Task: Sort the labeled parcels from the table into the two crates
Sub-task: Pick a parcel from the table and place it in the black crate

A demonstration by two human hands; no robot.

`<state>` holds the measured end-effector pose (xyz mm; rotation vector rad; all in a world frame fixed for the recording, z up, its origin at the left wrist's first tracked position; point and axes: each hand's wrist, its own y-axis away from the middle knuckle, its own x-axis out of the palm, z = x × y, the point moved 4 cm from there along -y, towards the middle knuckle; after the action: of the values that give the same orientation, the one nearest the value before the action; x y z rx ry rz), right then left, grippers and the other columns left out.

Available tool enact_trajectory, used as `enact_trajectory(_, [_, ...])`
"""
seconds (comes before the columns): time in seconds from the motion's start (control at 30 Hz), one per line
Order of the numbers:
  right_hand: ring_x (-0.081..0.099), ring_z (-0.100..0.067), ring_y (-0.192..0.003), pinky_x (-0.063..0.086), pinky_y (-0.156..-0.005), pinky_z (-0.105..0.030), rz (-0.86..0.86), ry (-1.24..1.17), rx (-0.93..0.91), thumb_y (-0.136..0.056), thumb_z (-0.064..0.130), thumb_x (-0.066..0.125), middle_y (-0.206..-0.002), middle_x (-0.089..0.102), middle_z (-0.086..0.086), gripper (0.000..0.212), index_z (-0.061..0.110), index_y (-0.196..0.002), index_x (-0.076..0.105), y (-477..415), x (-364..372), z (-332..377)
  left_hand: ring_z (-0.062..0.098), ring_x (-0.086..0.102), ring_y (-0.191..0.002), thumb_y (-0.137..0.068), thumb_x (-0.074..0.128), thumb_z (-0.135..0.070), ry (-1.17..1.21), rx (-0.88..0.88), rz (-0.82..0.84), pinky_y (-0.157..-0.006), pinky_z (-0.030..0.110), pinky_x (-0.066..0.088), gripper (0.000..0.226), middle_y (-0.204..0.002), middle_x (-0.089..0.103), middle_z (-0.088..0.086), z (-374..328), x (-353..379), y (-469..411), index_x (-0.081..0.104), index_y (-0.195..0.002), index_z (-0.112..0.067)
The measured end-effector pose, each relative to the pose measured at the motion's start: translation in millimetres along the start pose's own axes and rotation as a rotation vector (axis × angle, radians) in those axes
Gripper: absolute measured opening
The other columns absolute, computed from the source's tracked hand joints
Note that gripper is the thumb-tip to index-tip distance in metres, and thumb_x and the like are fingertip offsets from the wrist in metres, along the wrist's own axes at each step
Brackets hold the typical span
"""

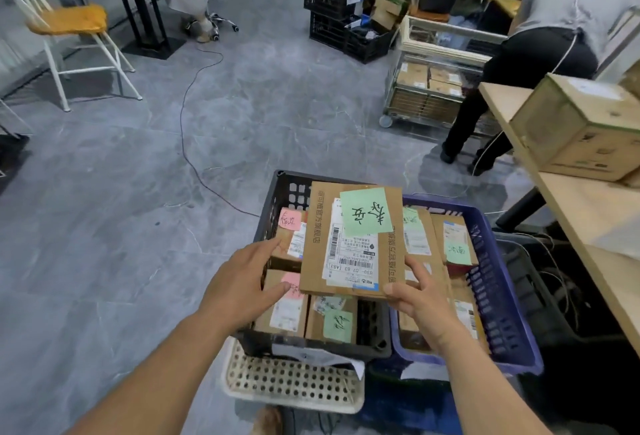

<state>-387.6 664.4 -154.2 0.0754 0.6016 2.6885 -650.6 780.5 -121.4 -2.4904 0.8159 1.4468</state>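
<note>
Well, from the head camera, the trouble I'd watch for is the parcel (349,244) tipping. It is a flat cardboard one with a green note (367,212) on top, held in the air, and only the right hand (419,299) has hold of it, pinching the near right corner with the thumb (398,290) on top and the other fingers hidden beneath. A grip at one corner could let the far end sag or twist out.

The parcel also hangs across the line where the black crate (287,188) meets the blue crate (495,296), mostly over the black one. If it slips here, I judge it could drop into either, perhaps the wrong one. The blue crate's parcels show green notes, while the black crate's show pink with one green.

The left hand (242,282) is released, with its fingers (266,247) straight and spread just beside the parcel's left edge. Whether they touch it I cannot tell.
</note>
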Motion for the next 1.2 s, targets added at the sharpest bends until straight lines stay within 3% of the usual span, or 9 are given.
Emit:
enact_trajectory(0.1, [0.072, -0.022, -0.094, 0.054, -0.086, -0.035, -0.014, 0.001, 0.034, -0.056, 0.022, 0.078, -0.101, 0.073, -0.006, 0.082, 0.038, -0.129, 0.045, -30, 20, -5, 0.013, 0.027, -0.139, -0.09, 0.058, -0.047, -0.037, 0.029, 0.055, -0.109, 0.029, 0.029, 0.073, -0.154, 0.027, -0.008, 25, -2, -31, 0.017, -0.15, -0.034])
enact_trajectory(0.2, [0.072, -0.02, -0.092, 0.055, -0.084, -0.034, -0.018, 0.013, 0.064, -0.053, 0.028, 0.079, -0.094, 0.074, -0.001, 0.081, 0.043, -0.126, 0.046, -59, 32, -18, 0.012, 0.026, -0.139, -0.09, 0.057, -0.047, -0.067, 0.04, 0.102, -0.11, 0.029, 0.027, 0.073, -0.155, 0.026, -0.009, 46, 5, -60, 0.017, -0.15, -0.034])
enact_trajectory(0.33, [0.068, -0.021, -0.101, 0.053, -0.094, -0.042, -0.024, 0.04, 0.125, -0.046, 0.043, 0.08, -0.101, 0.073, -0.004, 0.088, 0.049, -0.127, 0.048, -101, 37, -46, 0.012, 0.024, -0.14, -0.091, 0.054, -0.049, -0.125, 0.042, 0.176, -0.111, 0.027, 0.024, 0.075, -0.156, 0.022, -0.009, 70, 27, -102, 0.012, -0.151, -0.033])
enact_trajectory(0.43, [0.069, -0.021, -0.102, 0.051, -0.097, -0.046, -0.015, 0.034, 0.163, -0.051, 0.041, 0.082, -0.103, 0.073, -0.005, 0.08, 0.056, -0.123, 0.05, -142, 38, -69, 0.013, 0.023, -0.141, -0.091, 0.053, -0.051, -0.188, 0.056, 0.203, -0.112, 0.029, 0.024, 0.077, -0.157, 0.02, -0.008, 85, 44, -141, 0.01, -0.152, -0.032])
enact_trajectory(0.57, [0.068, -0.024, -0.103, 0.05, -0.098, -0.049, 0.006, 0.017, 0.201, -0.062, 0.03, 0.078, -0.106, 0.073, -0.004, 0.079, 0.047, -0.132, 0.047, -199, 43, -100, 0.017, 0.024, -0.141, -0.089, 0.052, -0.054, -0.248, 0.063, 0.182, -0.113, 0.033, 0.027, 0.079, -0.157, 0.022, -0.004, 105, 61, -191, 0.01, -0.152, -0.031])
enact_trajectory(0.8, [0.069, -0.022, -0.101, 0.057, -0.087, -0.036, 0.02, 0.022, 0.239, -0.084, 0.004, 0.068, -0.114, 0.069, -0.003, 0.059, 0.041, -0.127, 0.049, -284, 68, -139, 0.016, 0.023, -0.142, -0.089, 0.051, -0.056, -0.302, 0.012, 0.156, -0.112, 0.034, 0.027, 0.079, -0.157, 0.02, -0.005, 139, 88, -241, 0.01, -0.152, -0.03])
enact_trajectory(1.03, [0.063, -0.013, -0.109, 0.048, -0.095, -0.037, 0.08, 0.079, 0.27, -0.095, 0.031, 0.06, -0.118, 0.068, 0.012, 0.045, 0.046, -0.135, 0.048, -341, 101, -163, 0.015, 0.025, -0.14, -0.09, 0.047, -0.059, -0.295, 0.0, 0.168, -0.111, 0.033, 0.029, 0.078, -0.156, 0.022, -0.007, 161, 105, -246, 0.01, -0.152, -0.03])
enact_trajectory(1.2, [0.06, -0.013, -0.111, 0.047, -0.101, -0.043, 0.088, 0.165, 0.321, -0.097, 0.037, 0.054, -0.117, 0.067, 0.015, 0.041, 0.054, -0.133, 0.044, -344, 101, -170, 0.016, 0.024, -0.14, -0.09, 0.049, -0.057, -0.272, 0.002, 0.147, -0.11, 0.034, 0.029, 0.077, -0.156, 0.021, -0.006, 161, 108, -245, 0.011, -0.152, -0.03])
